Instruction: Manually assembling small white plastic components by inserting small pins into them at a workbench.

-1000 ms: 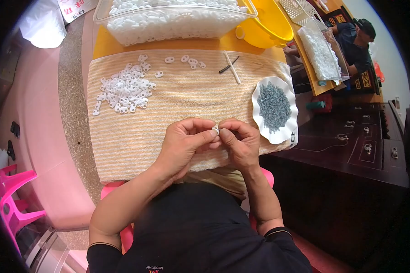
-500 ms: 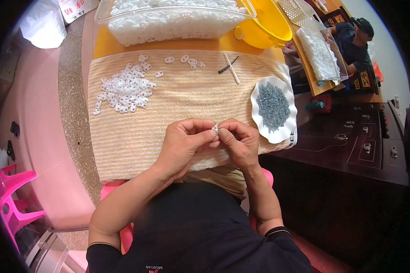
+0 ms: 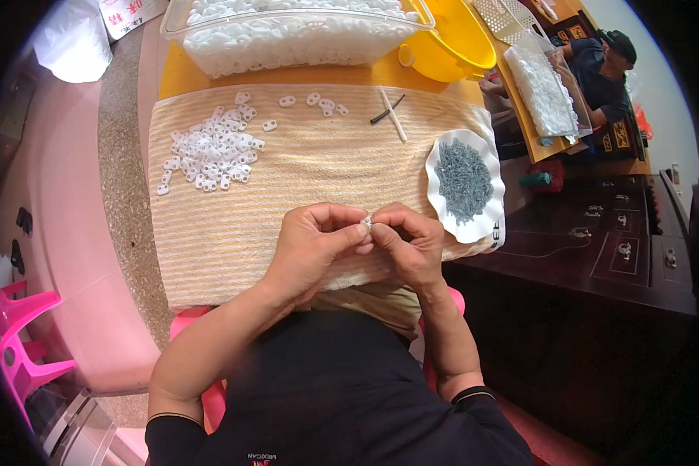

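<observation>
My left hand (image 3: pixel 309 247) is closed, pinching a small white plastic piece (image 3: pixel 366 221) between thumb and fingertips just above the near part of the towel. My right hand (image 3: pixel 413 247) meets it there, thumb and index pressed together against the piece's right side. Whatever else the right fingertips may hold is hidden. At the far left lies a pile of white two-holed plastic pieces (image 3: pixel 216 151). Small grey see-through pieces (image 3: pixel 464 182) fill a white wavy-rimmed plate (image 3: pixel 436 208) to the right of my hands.
A striped towel (image 3: pixel 318 167) covers the table. White (image 3: pixel 392 114) and black (image 3: pixel 379 119) sticks cross near its far edge, right of several loose white pieces. Behind stand a clear bin (image 3: pixel 287 58) of white pieces and a yellow tub (image 3: pixel 450 62). A co-worker (image 3: pixel 604 78) sits far right.
My right thumb and index have shifted very slightly at the white piece, with both hands still meeting in the same place. The rest of the scene has only moved a little with the view.
</observation>
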Motion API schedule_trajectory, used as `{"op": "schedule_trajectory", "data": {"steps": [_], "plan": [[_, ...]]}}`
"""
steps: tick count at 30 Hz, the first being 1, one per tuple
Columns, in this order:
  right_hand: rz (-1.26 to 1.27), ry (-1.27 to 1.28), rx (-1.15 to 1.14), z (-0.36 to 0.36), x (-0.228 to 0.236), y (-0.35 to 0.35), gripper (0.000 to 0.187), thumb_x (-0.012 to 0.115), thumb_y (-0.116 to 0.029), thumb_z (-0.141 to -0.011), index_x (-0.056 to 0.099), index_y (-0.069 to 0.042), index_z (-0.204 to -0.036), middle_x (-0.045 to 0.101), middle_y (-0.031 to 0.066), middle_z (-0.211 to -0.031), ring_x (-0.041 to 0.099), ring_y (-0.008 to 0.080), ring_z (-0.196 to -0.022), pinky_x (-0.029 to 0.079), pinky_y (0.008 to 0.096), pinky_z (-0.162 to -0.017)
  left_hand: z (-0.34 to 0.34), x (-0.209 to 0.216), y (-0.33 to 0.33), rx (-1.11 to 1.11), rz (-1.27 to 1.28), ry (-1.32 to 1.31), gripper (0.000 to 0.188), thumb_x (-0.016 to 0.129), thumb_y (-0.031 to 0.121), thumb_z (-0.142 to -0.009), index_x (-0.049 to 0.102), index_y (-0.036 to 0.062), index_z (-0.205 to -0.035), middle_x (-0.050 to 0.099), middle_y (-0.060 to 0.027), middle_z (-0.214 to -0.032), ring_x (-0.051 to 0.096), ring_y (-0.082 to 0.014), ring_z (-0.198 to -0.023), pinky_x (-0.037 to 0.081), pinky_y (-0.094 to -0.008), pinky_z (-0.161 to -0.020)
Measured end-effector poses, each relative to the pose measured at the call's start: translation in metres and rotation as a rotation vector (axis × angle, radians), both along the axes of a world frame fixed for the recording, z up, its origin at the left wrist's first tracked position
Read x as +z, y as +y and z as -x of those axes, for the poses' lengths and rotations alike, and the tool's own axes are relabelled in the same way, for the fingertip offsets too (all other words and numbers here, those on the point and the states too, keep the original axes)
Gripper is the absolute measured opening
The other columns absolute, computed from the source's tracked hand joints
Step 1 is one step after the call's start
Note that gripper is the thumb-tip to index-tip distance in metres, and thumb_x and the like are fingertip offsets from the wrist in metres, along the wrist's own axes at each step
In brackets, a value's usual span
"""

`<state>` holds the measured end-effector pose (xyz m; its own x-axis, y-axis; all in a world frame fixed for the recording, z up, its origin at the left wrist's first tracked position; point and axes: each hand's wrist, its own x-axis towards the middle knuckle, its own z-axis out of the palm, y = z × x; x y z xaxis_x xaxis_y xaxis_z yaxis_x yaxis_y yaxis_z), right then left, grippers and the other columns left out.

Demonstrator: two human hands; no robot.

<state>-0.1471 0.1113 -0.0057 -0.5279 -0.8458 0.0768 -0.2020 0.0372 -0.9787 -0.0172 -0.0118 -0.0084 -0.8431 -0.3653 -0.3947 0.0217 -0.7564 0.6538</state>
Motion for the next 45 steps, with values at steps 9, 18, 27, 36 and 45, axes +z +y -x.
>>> {"op": "schedule_trajectory", "data": {"steps": [9, 18, 27, 36, 45], "plan": [[-0.069, -0.447, 0.030, -0.002, 0.002, 0.003, 0.014, 0.061, -0.011, -0.092, 0.064, 0.003, -0.090, 0.067, 0.0062, -0.078, 0.061, 0.0087, -0.070, 0.050, 0.0229, -0.064, 0.001, 0.002, 0.006, 0.032, 0.236, 0.043, 0.014, 0.065, 0.002, -0.086, 0.064, -0.0069, -0.097, 0.067, -0.0095, -0.084, 0.064, -0.0118, -0.074, 0.053, -0.0242, -0.069], [-0.009, -0.557, 0.053, 0.003, -0.005, 0.003, 0.015, 0.058, -0.009, -0.093, 0.063, 0.004, -0.098, 0.067, 0.0079, -0.084, 0.062, 0.0111, -0.074, 0.051, 0.0232, -0.068, 0.005, -0.001, -0.001, 0.025, 0.135, 0.065, 0.017, 0.065, 0.002, -0.086, 0.063, -0.0083, -0.100, 0.067, -0.0119, -0.085, 0.065, -0.0151, -0.074, 0.054, -0.0259, -0.070], [-0.003, -0.457, 0.017, 0.000, -0.005, 0.001, 0.014, 0.058, -0.005, -0.092, 0.061, 0.006, -0.100, 0.066, 0.0083, -0.084, 0.062, 0.0124, -0.073, 0.052, 0.0235, -0.067, 0.004, -0.003, -0.003, 0.010, 0.074, 0.070, 0.019, 0.066, 0.003, -0.086, 0.062, -0.0075, -0.101, 0.067, -0.0113, -0.086, 0.065, -0.0141, -0.076, 0.055, -0.0252, -0.071], [-0.058, -0.257, -0.015, -0.008, 0.004, 0.000, 0.012, 0.057, -0.009, -0.094, 0.059, 0.003, -0.095, 0.064, 0.0046, -0.082, 0.063, 0.0104, -0.075, 0.052, 0.0235, -0.068, 0.003, -0.005, 0.000, 0.021, 0.081, 0.053, 0.018, 0.068, 0.003, -0.085, 0.062, -0.0061, -0.100, 0.067, -0.0096, -0.087, 0.064, -0.0122, -0.076, 0.054, -0.0242, -0.071], [-0.106, -0.055, -0.003, -0.013, 0.007, -0.001, 0.014, 0.054, -0.011, -0.096, 0.057, 0.002, -0.093, 0.063, 0.0037, -0.080, 0.062, 0.0090, -0.074, 0.050, 0.0220, -0.067, 0.003, -0.004, 0.003, 0.036, 0.092, 0.016, 0.016, 0.067, 0.002, -0.085, 0.063, -0.0042, -0.099, 0.067, -0.0097, -0.086, 0.064, -0.0130, -0.075, 0.054, -0.0248, -0.071]]}}
